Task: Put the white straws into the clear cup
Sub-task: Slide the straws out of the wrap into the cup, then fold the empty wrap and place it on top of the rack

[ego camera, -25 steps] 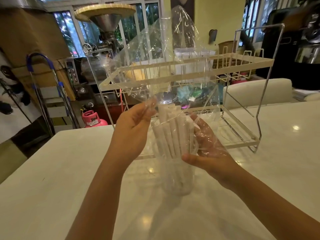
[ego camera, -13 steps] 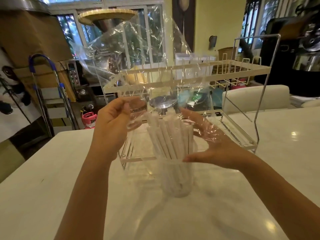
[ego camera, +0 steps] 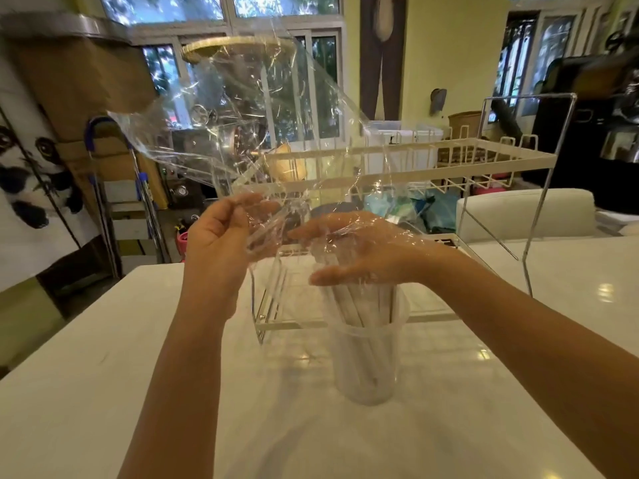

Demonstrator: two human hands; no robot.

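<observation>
A clear cup (ego camera: 366, 368) stands upright on the white table (ego camera: 103, 392), holding a bunch of white straws (ego camera: 359, 305) that stick out above its rim. My right hand (ego camera: 366, 250) lies flat over the straw tops, palm down, fingers spread, with clear film draped over it. A large clear plastic bag (ego camera: 269, 126) billows up above both hands. Left of the cup, my left hand (ego camera: 221, 236) pinches the bag's lower edge.
A white two-tier wire rack (ego camera: 415, 157) with a chrome frame stands on the table right behind the cup. A white chair back (ego camera: 525, 212) is at the far right. Machines and a folded ladder stand beyond the table's far left edge.
The bag has been pulled up and to the left, clear of the straws. My right hand moved from beside the straws to flat on top of them. My left hand rose with the bag.
</observation>
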